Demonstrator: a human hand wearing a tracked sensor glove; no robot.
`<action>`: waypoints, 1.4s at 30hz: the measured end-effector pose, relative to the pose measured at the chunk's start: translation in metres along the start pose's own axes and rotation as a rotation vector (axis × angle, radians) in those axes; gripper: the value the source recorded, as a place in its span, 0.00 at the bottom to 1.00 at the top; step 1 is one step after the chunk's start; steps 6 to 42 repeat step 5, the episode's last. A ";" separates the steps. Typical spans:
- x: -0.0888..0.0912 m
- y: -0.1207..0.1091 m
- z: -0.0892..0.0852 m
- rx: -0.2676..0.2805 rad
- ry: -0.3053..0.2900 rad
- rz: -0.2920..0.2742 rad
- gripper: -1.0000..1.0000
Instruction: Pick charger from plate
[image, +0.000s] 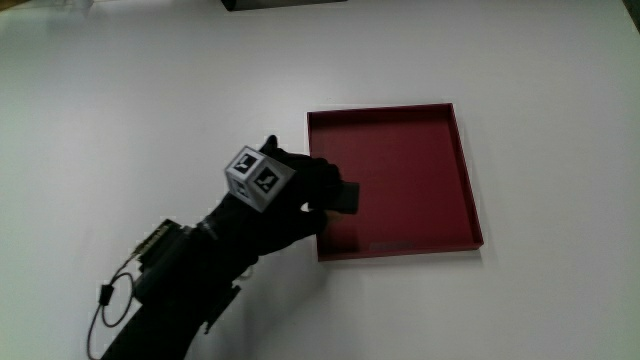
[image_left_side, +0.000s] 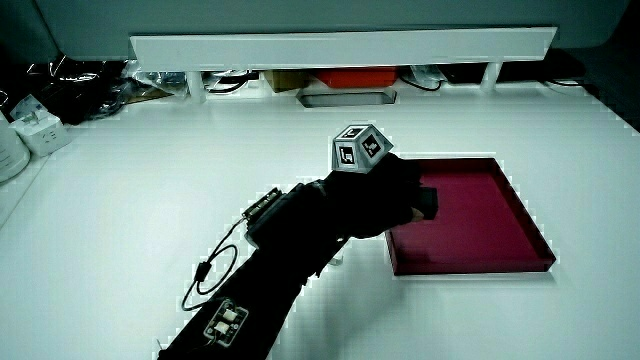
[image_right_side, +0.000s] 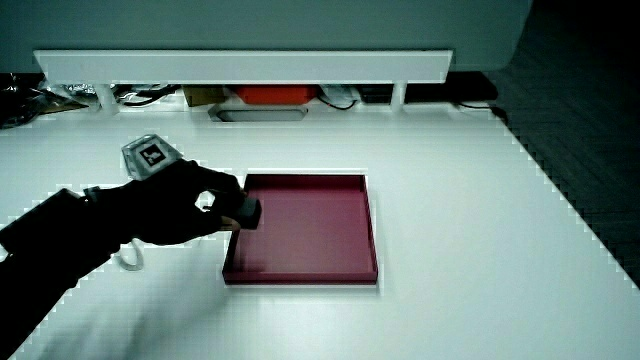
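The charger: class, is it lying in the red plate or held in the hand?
Held. The hand grips the dark charger in its fingers at the edge of the red plate; whether it has cleared the plate floor, cannot tell.

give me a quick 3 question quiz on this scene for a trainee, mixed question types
1. True or false: the hand is holding the dark charger over the red plate.
2. Multiple choice: which part of the plate is the charger over? A) its middle B) the rim nearest the forearm C) the corner farthest from the hand
3. Fill in: apart from the charger, the plate holds ____.

Key:
1. True. The main view and a side view show the fingers closed on the charger.
2. B
3. Nothing.
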 end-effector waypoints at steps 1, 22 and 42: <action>-0.004 -0.003 0.001 0.020 -0.007 -0.018 1.00; -0.006 -0.019 0.021 0.056 0.009 -0.011 1.00; -0.006 -0.019 0.021 0.056 0.009 -0.011 1.00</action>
